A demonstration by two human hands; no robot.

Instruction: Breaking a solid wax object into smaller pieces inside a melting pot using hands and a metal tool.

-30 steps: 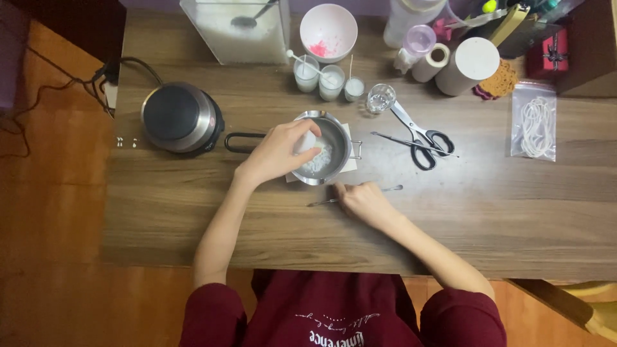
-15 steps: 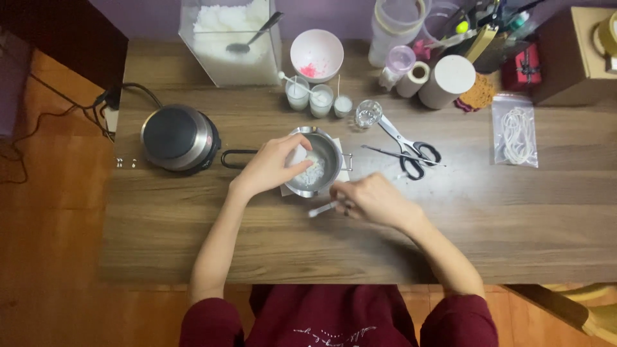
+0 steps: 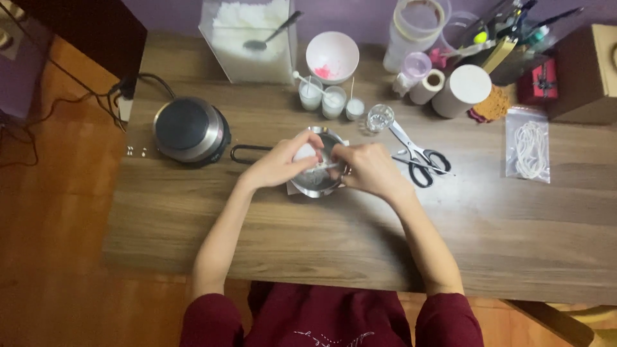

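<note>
Small metal pot (image 3: 319, 175) in the middle of the wooden table (image 3: 308, 238), sitting on a white sheet, black handle pointing left. Over it, left hand (image 3: 281, 164) curled up, fingers pinching a white wad (image 3: 304, 153) just inside the rim. Right hand (image 3: 371, 169) closed too, on what looks like a thin stick (image 3: 326, 165) lying across the pot; too blurry to be sure.

Might tip or slide if pushed hard from one side, since nothing holds the handle and the sheet under it looks slippery. Might spill what is inside onto the wood.

Just right of the right hand: scissors (image 3: 418, 157), and a small clear glass (image 3: 379, 117) near the knuckles. Easy to bump with a fast elbow or wrist. To the left, round hot plate (image 3: 191, 130), close to the handle. Maybe hot; cannot tell. Farther back, little white candle jars (image 3: 323, 100), safe unless reached over.
</note>
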